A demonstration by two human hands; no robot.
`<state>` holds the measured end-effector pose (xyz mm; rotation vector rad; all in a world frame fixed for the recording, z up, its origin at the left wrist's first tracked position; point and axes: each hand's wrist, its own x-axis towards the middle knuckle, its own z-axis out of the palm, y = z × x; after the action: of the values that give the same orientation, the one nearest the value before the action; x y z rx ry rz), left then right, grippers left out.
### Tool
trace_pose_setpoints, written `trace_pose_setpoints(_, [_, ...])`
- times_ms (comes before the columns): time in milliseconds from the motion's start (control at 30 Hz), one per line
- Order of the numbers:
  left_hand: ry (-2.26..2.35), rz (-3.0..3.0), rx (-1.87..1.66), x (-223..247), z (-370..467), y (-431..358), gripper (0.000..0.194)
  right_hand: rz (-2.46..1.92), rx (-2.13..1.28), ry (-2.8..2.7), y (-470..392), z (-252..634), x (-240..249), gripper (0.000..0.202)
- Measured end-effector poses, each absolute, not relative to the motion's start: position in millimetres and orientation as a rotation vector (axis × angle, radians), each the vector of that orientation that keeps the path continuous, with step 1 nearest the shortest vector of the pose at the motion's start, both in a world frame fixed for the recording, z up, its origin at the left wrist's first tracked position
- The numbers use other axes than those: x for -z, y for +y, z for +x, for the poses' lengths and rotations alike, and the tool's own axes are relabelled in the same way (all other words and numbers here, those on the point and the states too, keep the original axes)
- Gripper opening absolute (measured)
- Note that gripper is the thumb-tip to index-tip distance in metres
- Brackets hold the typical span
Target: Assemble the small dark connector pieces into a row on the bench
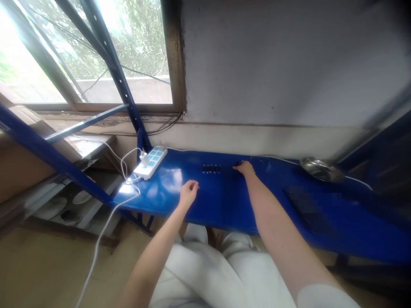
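A short row of several small black cylinders (212, 168) with pale ends stands out against the blue tabletop (212, 201). Just right of that row, my right hand (245, 167) reaches down to the surface. Its thumb and fingers close about a small dark piece (238, 163), which looks like the cylinders but is partly covered by the fingers. My left hand (189, 193) hovers over the table, nearer to me and left of the row. Its fingers are curled into a loose fist, and I see nothing in them.
A white power strip (154, 161) with a plug lies at the table's left end, its cable (102, 235) hanging to the floor. A shiny metal dish (321, 169) and a blurred dark flat thing (308, 209) are on the right. Blue rack posts (118, 77) rise at left.
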<state>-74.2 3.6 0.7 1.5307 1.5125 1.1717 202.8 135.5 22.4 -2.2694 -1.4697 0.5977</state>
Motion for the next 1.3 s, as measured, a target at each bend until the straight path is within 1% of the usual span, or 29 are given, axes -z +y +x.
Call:
trace_pose_setpoints(100, [1.511,1.533,-1.166,-1,-74,3,0.027,-2.405,-0.549,-1.303,130,188,-23,0.043])
trace_pose_setpoints(200, [1.519,1.542,-1.163,-2,-74,3,0.026,-2.369,-0.485,-1.317,122,178,-20,0.031])
trace_pose_setpoints(300, [1.525,1.553,-1.163,-4,-74,3,0.025,-2.304,-0.445,-1.399,113,175,-16,0.028])
trace_pose_setpoints(533, [1.541,1.713,-1.204,-6,-72,1,0.027,-2.052,-0.538,-1.35,85,176,-15,0.029])
trace_pose_setpoints(700, [1.426,2.099,-1.178,-12,-61,-8,0.027,-1.811,-0.787,-1.296,56,168,-26,0.024])
trace_pose_setpoints(800, [1.323,2.269,-1.167,-24,-47,-13,0.028,-1.72,-0.81,-1.433,37,162,-43,0.021])
trace_pose_setpoints(867, [1.274,2.316,-1.211,-36,-36,-15,0.031,-1.703,-0.71,-1.599,25,157,-58,0.02])
trace_pose_setpoints(900, [1.242,2.337,-1.224,-44,-30,-15,0.034,-1.73,-0.604,-1.688,20,155,-66,0.019])
trace_pose_setpoints(1000, [1.175,2.415,-1.175,-66,-17,-11,0.043,-1.781,-0.374,-1.911,6,149,-87,0.015])
trace_pose_setpoints(1133, [1.114,2.508,-1.079,-84,-9,3,0.037,-1.784,-0.268,-2.03,-6,145,-103,0.015])
trace_pose_setpoints(1300, [1.083,2.598,-0.966,-100,-3,14,0.025,-1.727,-0.237,-2.098,-10,147,-107,0.014])
